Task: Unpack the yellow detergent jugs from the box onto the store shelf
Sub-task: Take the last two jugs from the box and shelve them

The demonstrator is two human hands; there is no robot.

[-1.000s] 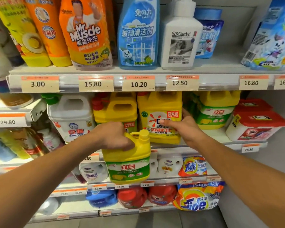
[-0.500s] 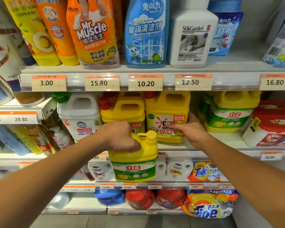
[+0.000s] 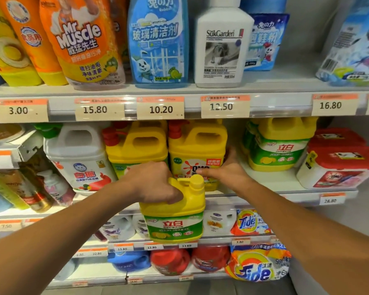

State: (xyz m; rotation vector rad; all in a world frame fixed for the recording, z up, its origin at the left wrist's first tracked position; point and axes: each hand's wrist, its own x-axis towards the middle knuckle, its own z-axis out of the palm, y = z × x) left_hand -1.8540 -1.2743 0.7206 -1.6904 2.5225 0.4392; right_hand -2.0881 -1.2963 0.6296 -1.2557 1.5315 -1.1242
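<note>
My left hand (image 3: 153,184) is closed around the handle of a yellow detergent jug (image 3: 175,222) with a green label. The jug hangs upright just in front of the middle shelf's edge (image 3: 264,195). My right hand (image 3: 228,171) is on a yellow OMO jug (image 3: 197,145) standing on that shelf, with the thumb across its front label and the fingers around its right side. A gap (image 3: 235,133) lies between the OMO jug and matching green-label yellow jugs (image 3: 279,145) further right. The box is out of view.
A second yellow jug (image 3: 136,145) and a white jug (image 3: 77,154) stand left of the OMO jug. Red-lidded tubs (image 3: 339,162) are at the far right. The upper shelf (image 3: 192,92) with bottles overhangs, and Tide bags (image 3: 258,267) and bottles fill the shelves below.
The view has drifted slightly across the shelves. My left hand still holds the jug before the shelf edge, and my right hand stays on the OMO jug.
</note>
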